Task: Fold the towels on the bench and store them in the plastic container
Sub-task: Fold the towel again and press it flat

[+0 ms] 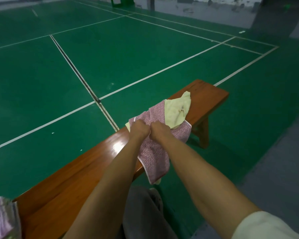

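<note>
A pink patterned towel (154, 152) lies across the wooden bench (86, 161), one end hanging over the near edge. A pale yellow towel (176, 111) lies crumpled partly on top of it, toward the bench's far end. My left hand (139, 129) and my right hand (160, 132) are side by side, knuckles up, both gripping the pink towel near its middle. At the bottom left corner there is a blurred pink and clear object (2, 218); I cannot tell if it is the plastic container.
The bench stands on a green sports court floor (110, 57) with white lines. A grey floor strip (274, 169) runs along the right. My grey trouser leg (143, 213) shows below my arms.
</note>
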